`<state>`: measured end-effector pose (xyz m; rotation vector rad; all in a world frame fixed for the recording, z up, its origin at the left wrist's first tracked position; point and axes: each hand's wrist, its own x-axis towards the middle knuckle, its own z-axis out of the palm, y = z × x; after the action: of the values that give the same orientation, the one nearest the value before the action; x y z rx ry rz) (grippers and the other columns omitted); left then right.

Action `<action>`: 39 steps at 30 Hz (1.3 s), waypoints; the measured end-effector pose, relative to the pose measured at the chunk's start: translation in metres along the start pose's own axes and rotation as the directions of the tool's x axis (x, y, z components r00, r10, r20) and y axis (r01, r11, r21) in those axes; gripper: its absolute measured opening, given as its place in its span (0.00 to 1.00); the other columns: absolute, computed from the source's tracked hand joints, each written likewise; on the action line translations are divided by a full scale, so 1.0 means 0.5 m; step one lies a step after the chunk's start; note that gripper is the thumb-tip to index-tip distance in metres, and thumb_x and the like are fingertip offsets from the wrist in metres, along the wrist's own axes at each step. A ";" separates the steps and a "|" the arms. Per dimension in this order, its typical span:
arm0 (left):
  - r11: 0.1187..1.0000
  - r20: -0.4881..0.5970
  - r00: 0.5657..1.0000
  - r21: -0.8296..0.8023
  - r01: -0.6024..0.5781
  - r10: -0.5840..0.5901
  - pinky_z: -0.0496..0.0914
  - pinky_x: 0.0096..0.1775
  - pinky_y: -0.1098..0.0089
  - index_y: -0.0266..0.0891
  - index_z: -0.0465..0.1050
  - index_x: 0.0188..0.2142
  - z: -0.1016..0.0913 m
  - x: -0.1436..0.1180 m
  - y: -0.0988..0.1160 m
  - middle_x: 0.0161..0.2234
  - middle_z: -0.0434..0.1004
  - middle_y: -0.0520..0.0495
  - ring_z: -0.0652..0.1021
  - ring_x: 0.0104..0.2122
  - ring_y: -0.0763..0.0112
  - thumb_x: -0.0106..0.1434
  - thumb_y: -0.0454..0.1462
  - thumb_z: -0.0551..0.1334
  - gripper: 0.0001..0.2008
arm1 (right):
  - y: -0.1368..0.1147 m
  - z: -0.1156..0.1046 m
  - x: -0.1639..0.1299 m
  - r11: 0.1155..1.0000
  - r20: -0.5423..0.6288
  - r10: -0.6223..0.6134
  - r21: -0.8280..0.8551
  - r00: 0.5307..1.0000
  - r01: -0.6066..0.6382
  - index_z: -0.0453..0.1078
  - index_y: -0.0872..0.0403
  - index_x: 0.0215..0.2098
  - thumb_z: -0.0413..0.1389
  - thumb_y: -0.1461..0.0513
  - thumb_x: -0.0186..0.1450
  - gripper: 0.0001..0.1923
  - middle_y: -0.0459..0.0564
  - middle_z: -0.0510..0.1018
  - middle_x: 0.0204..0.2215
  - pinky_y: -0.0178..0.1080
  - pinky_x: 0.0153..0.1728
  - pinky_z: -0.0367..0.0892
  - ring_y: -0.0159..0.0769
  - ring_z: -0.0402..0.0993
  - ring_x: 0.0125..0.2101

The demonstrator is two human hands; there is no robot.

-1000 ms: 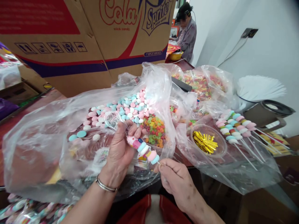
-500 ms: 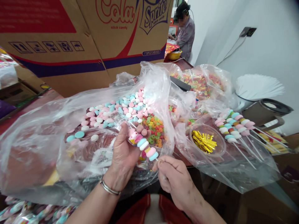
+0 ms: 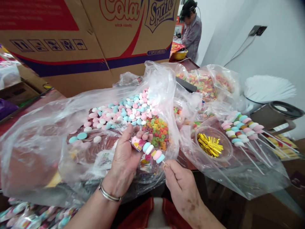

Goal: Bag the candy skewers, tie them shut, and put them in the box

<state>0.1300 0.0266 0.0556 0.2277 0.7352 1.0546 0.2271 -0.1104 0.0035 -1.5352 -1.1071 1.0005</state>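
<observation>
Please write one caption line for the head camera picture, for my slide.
Left hand and right hand hold a candy stick above an open plastic bag of candies.

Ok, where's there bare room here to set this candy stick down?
Little. One bare patch of brown table lies between the cardboard box and the open bag of candy discs. Elsewhere it is crowded: ring candies, the dish of gold ties and finished sticks to the right.
</observation>
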 end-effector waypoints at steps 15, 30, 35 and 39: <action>0.978 0.191 0.974 0.151 -0.148 0.118 0.75 0.35 0.69 0.37 0.72 0.30 -0.021 -0.031 -0.072 0.20 0.66 0.57 0.71 0.20 0.76 0.59 0.43 0.69 0.12 | -0.015 0.028 0.012 0.987 0.066 0.061 0.146 0.996 -0.070 0.61 0.52 0.28 0.44 0.57 0.70 0.14 0.36 0.54 0.16 0.31 0.18 0.48 0.25 0.50 0.16; 0.954 0.040 0.975 0.200 -0.222 0.218 0.78 0.32 0.67 0.33 0.71 0.27 -0.001 -0.014 -0.011 0.20 0.70 0.55 0.74 0.21 0.75 0.57 0.33 0.69 0.08 | -0.011 -0.005 0.006 0.753 -0.029 -0.502 -0.506 0.864 0.421 0.70 0.57 0.28 0.47 0.67 0.69 0.14 0.40 0.65 0.15 0.32 0.20 0.54 0.26 0.61 0.15; 0.962 -0.045 0.973 0.167 -0.217 0.227 0.73 0.24 0.75 0.34 0.69 0.26 0.010 -0.007 -0.014 0.19 0.68 0.55 0.72 0.19 0.77 0.62 0.33 0.64 0.09 | -0.009 0.003 0.002 0.591 -0.063 -0.675 -0.643 0.735 0.487 0.72 0.58 0.31 0.47 0.71 0.67 0.12 0.45 0.72 0.17 0.34 0.24 0.56 0.30 0.67 0.18; 0.968 -0.047 0.976 0.146 -0.205 0.214 0.71 0.22 0.76 0.33 0.70 0.26 0.004 -0.001 -0.009 0.19 0.68 0.54 0.72 0.18 0.77 0.62 0.34 0.65 0.09 | -0.012 -0.001 -0.003 0.687 -0.014 -0.584 -0.541 0.811 0.485 0.69 0.56 0.27 0.46 0.71 0.67 0.14 0.43 0.67 0.16 0.34 0.23 0.54 0.28 0.63 0.16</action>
<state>0.1345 0.0242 0.0551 0.4020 0.8560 1.2161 0.2261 -0.1112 0.0095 -1.5151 -1.6531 0.1367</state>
